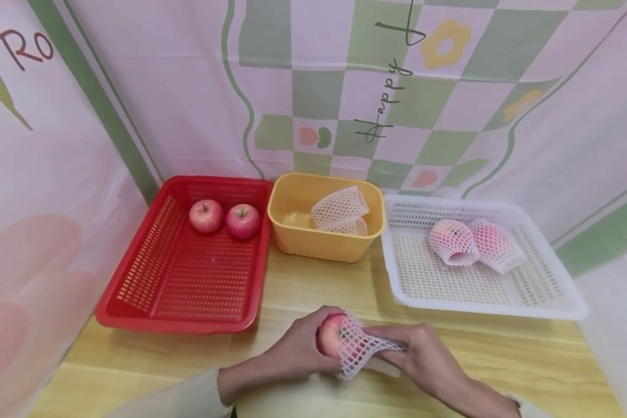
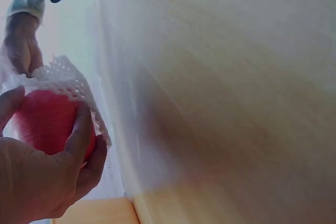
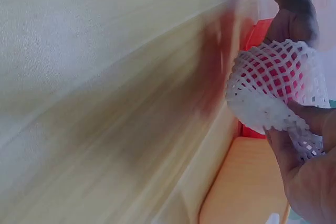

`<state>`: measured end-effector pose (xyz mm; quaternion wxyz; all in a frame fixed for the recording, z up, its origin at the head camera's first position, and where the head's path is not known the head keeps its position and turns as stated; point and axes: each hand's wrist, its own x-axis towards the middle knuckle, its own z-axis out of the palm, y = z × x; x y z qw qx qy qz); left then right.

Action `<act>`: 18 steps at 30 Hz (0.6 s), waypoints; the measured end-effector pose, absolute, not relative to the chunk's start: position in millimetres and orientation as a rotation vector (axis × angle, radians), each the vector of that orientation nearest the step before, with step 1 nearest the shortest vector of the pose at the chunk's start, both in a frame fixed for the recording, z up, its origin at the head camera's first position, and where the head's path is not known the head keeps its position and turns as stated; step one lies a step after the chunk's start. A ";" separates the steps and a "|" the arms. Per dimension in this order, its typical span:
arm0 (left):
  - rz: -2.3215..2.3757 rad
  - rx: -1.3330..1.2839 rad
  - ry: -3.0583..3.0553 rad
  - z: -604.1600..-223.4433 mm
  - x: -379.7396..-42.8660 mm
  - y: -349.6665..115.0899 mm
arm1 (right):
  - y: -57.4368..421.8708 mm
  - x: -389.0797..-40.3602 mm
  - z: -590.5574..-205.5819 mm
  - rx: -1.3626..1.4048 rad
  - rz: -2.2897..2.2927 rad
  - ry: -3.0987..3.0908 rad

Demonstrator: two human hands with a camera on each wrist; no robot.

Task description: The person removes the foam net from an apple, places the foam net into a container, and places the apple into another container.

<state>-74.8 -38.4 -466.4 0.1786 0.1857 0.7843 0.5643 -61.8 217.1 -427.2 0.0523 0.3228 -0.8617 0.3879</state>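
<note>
My left hand holds a red apple, its thumb and fingers curled round the fruit. A white foam net sleeve covers the apple's right side, and its far end is pinched between the thumb and fingers of my right hand. In the left wrist view the bare red side of the apple faces my left palm, with the net's edge lying over its far part. The right wrist view shows the net stretched over the apple, red showing through its mesh.
At the left a red basket holds two bare apples. A yellow bin with foam nets stands at the back middle. To the right, a white basket contains two netted apples. A patterned curtain hangs behind the wooden table.
</note>
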 end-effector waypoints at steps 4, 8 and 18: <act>1.613 0.499 2.201 -466.3 -75.8 -42.7 | 220.2 -63.5 -421.6 0.996 1.145 -2.581; 1.623 0.500 2.184 -466.7 -76.8 -46.7 | 223.2 -66.3 -414.0 1.014 1.079 -2.578; 1.586 0.482 2.216 -465.3 -78.2 -54.6 | 228.9 -76.0 -393.9 1.080 0.965 -2.538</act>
